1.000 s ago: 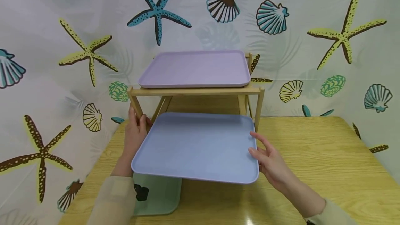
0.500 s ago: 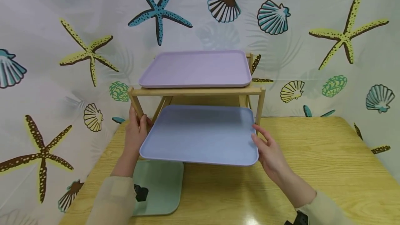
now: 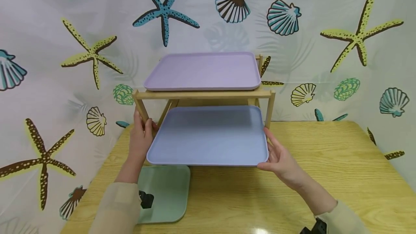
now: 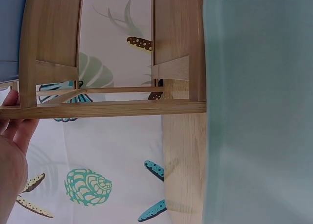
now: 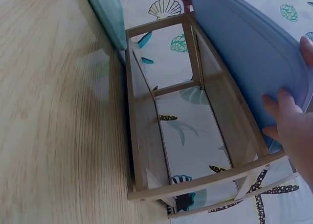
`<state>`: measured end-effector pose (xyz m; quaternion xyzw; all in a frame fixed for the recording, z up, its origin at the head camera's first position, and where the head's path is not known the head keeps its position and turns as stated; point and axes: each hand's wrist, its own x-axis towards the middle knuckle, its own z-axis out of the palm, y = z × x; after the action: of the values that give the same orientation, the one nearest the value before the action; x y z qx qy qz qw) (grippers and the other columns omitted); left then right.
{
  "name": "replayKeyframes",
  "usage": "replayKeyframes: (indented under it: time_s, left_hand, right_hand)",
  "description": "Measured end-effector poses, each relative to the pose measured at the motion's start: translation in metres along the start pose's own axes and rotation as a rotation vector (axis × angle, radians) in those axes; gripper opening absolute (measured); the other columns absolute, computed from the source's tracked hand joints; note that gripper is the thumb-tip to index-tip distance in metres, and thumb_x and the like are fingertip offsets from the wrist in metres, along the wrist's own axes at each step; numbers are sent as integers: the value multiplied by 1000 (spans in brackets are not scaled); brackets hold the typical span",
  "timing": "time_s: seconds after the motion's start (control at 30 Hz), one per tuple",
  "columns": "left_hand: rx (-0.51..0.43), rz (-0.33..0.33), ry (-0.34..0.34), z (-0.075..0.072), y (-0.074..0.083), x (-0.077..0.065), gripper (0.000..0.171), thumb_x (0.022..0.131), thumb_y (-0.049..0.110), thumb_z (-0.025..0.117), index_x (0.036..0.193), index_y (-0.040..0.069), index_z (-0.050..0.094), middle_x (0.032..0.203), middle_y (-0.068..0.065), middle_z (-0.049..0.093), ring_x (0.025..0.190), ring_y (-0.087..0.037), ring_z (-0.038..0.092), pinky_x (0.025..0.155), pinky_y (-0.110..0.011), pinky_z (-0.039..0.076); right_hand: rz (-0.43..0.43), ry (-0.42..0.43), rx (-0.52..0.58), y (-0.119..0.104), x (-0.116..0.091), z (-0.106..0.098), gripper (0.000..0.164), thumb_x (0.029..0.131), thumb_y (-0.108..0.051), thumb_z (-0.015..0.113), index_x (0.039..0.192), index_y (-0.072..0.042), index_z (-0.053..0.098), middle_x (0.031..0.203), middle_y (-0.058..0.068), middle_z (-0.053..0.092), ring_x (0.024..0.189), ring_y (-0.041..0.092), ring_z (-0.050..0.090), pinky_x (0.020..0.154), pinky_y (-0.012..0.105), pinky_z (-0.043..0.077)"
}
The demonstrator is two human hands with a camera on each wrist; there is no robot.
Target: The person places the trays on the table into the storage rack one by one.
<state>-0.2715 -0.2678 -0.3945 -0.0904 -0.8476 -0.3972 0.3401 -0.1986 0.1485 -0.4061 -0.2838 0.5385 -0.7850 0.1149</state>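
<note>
A wooden tiered rack (image 3: 203, 95) stands on the table. My left hand (image 3: 141, 138) grips its left front post, the fingers passing behind the wood in the left wrist view. My right hand (image 3: 282, 163) holds the blue tray (image 3: 208, 136) by its right front corner, thumb at the front edge and fingers underneath. The back of this tray lies on the middle tier while its front juts out past the posts. On the top tier rests a lilac tray (image 3: 203, 71). In the right wrist view the lower tier shows beneath the underside of the blue tray (image 5: 244, 48).
A green tray (image 3: 167, 194) lies on the wood-grain table (image 3: 331, 161) at front left, partly behind my left sleeve. Behind the rack hangs a pale cloth (image 3: 201, 6) printed with starfish and shells.
The blue tray has slid back into the rack and its front has levelled out. My right hand has shifted its grip, the thumb now at the front corner. My left hand stays put.
</note>
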Motion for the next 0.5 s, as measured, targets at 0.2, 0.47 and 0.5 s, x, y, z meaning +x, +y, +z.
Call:
replayKeyframes:
  time_s: [0.2,0.47,0.5]
  left_hand:
    - [11,13,14,0,-3,0,52,104,11,42,152,13,20,80,-20,63,67,-35,60,62,-46,44]
    - [-1,10,18,1,-5,0,54,104,12,43,153,16,20,81,-19,63,69,-34,61,64,-46,45]
    - [-6,10,18,1,-4,0,55,104,12,43,153,16,20,81,-20,63,69,-35,61,65,-47,46]
  right_hand:
    - [-101,200,-333,6,0,0,53,88,7,66,133,17,40,129,24,48,105,8,58,82,23,50]
    - [-180,340,-560,16,-1,0,29,81,13,70,107,12,57,103,10,57,89,8,59,77,22,52]
    - [-184,346,-583,17,-1,1,29,81,12,71,107,11,57,102,12,57,89,9,58,76,22,52]
